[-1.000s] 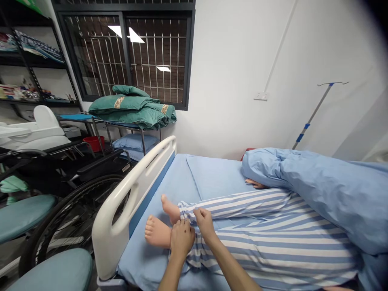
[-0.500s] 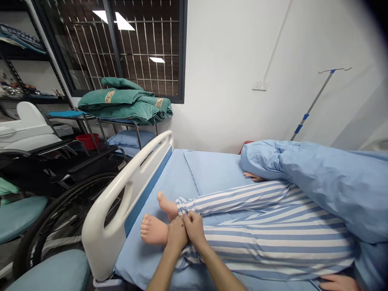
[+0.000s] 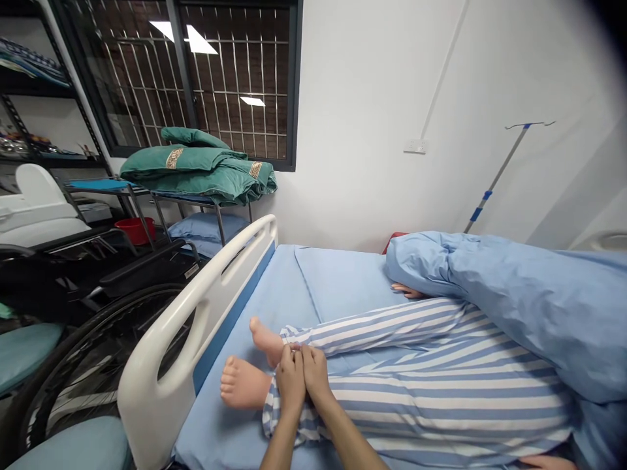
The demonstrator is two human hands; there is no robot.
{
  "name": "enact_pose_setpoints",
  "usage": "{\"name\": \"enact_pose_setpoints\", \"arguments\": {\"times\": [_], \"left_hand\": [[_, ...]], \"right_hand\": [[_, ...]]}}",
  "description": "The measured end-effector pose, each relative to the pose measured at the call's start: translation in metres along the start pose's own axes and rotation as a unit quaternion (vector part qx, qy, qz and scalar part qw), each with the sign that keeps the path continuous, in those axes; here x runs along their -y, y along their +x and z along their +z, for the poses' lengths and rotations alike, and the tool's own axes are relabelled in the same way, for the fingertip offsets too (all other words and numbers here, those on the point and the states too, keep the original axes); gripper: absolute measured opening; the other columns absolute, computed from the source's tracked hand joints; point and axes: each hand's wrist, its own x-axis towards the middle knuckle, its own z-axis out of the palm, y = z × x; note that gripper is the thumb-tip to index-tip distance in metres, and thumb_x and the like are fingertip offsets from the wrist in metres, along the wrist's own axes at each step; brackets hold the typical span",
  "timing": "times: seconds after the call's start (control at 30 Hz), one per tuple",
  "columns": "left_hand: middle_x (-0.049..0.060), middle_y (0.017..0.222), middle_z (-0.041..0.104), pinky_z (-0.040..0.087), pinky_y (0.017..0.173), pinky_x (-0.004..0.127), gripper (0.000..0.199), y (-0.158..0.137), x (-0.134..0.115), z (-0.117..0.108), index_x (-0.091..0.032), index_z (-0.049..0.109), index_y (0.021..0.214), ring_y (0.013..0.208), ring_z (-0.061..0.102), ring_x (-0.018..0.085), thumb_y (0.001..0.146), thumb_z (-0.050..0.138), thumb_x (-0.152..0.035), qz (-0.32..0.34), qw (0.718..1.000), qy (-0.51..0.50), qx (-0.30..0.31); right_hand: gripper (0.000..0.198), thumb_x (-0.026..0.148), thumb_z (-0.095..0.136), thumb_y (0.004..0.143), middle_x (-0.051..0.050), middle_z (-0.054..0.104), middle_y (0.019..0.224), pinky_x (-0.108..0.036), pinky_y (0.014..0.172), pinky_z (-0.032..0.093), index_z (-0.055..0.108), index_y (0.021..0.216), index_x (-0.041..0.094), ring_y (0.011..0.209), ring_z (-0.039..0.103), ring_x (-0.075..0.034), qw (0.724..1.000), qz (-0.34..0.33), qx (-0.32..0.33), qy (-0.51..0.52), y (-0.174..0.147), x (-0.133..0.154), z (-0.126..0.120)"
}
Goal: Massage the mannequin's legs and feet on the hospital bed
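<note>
Our left hand [image 3: 290, 378] and right hand [image 3: 316, 376], pressed side by side, pinch the soft striped trouser cuff [image 3: 289, 339] above smooth plastic manikin feet [image 3: 242, 384].

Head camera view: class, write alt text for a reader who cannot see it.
Both hands, left hand and right hand, pinch the cuff of striped trousers on a manikin lying on a hospital bed, bare feet near the white footboard. A blue quilt covers its upper body.

Left hand [image 3: 290, 380] and right hand [image 3: 315, 375] side by side, fingers pinched.
</note>
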Motion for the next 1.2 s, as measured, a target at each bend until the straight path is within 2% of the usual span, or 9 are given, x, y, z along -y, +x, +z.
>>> {"name": "enact_pose_setpoints", "arguments": {"times": [0.17, 0.4, 0.53, 0.73, 0.93, 1.07, 1.13, 1.2], "left_hand": [[0.004, 0.077, 0.064, 0.036, 0.065, 0.025, 0.02, -0.013, 0.005, 0.0, -0.021, 0.05, 0.076, 0.071, 0.057, 0.015, 0.081, 0.032, -0.028, 0.053, 0.996, 0.065, 0.013], [0.003, 0.068, 0.062, 0.032, 0.058, 0.024, 0.023, -0.01, 0.004, 0.001, -0.02, 0.049, 0.071, 0.064, 0.056, 0.014, 0.083, 0.03, -0.025, 0.046, 0.991, 0.125, 0.018], [0.003, 0.064, 0.059, 0.031, 0.056, 0.023, 0.025, -0.011, 0.006, 0.001, -0.02, 0.046, 0.069, 0.059, 0.053, 0.013, 0.084, 0.027, -0.025, 0.072, 0.988, 0.137, 0.004], [0.001, 0.065, 0.06, 0.032, 0.058, 0.022, 0.023, -0.018, 0.006, 0.002, -0.022, 0.048, 0.072, 0.062, 0.055, 0.013, 0.084, 0.031, -0.032, 0.092, 0.988, 0.118, 0.027], [0.003, 0.075, 0.063, 0.036, 0.066, 0.024, 0.018, -0.014, -0.006, 0.002, -0.021, 0.053, 0.077, 0.073, 0.056, 0.015, 0.079, 0.035, -0.026, 0.036, 0.997, 0.054, 0.032], [0.002, 0.075, 0.062, 0.039, 0.069, 0.025, 0.017, -0.01, -0.022, 0.016, -0.02, 0.054, 0.076, 0.073, 0.055, 0.014, 0.073, 0.037, -0.02, 0.016, 0.999, -0.047, 0.007], [0.001, 0.071, 0.06, 0.039, 0.067, 0.024, 0.016, -0.011, -0.023, 0.026, -0.02, 0.053, 0.071, 0.07, 0.054, 0.013, 0.073, 0.037, -0.02, 0.024, 0.996, -0.088, 0.005], [0.001, 0.066, 0.058, 0.038, 0.063, 0.023, 0.017, -0.013, -0.017, 0.033, -0.02, 0.051, 0.066, 0.065, 0.052, 0.012, 0.075, 0.037, -0.022, 0.02, 0.995, -0.095, 0.002]], "right_hand": [[0.037, 0.035, 0.035, 0.08, 0.001, 0.048, 0.049, -0.022, 0.05, 0.031, 0.046, 0.051, 0.015, 0.052, 0.043, -0.011, 1.0, -0.012, 0.003, -0.004, -0.003, 0.001, -0.003], [0.034, 0.037, 0.041, 0.077, 0.003, 0.039, 0.049, -0.021, 0.048, 0.03, 0.039, 0.051, 0.016, 0.051, 0.036, -0.01, 1.0, 0.003, 0.02, 0.015, -0.007, 0.008, -0.005], [0.036, 0.038, 0.041, 0.079, 0.004, 0.037, 0.048, -0.021, 0.048, 0.028, 0.037, 0.05, 0.016, 0.05, 0.034, -0.009, 0.999, -0.027, 0.04, 0.003, -0.012, 0.016, -0.008], [0.034, 0.035, 0.038, 0.081, 0.003, 0.038, 0.05, -0.021, 0.049, 0.028, 0.039, 0.053, 0.016, 0.051, 0.035, -0.009, 0.997, -0.068, 0.03, 0.002, -0.022, 0.004, -0.019], [0.035, 0.037, 0.04, 0.08, 0.002, 0.038, 0.05, -0.021, 0.048, 0.029, 0.039, 0.051, 0.016, 0.05, 0.035, -0.009, 0.998, -0.059, 0.013, 0.025, -0.022, 0.002, -0.018], [0.038, 0.042, 0.037, 0.08, 0.0, 0.046, 0.05, -0.022, 0.047, 0.033, 0.046, 0.054, 0.015, 0.05, 0.04, -0.011, 0.996, -0.008, -0.014, 0.087, -0.017, 0.002, -0.023], [0.04, 0.044, 0.037, 0.079, -0.002, 0.053, 0.053, -0.022, 0.049, 0.036, 0.052, 0.057, 0.015, 0.052, 0.045, -0.013, 0.993, 0.018, -0.033, 0.113, -0.015, 0.002, -0.026], [0.039, 0.045, 0.04, 0.078, -0.005, 0.059, 0.06, -0.023, 0.055, 0.04, 0.057, 0.062, 0.014, 0.058, 0.051, -0.015, 0.993, 0.018, -0.024, 0.114, -0.014, 0.003, -0.029]]}}
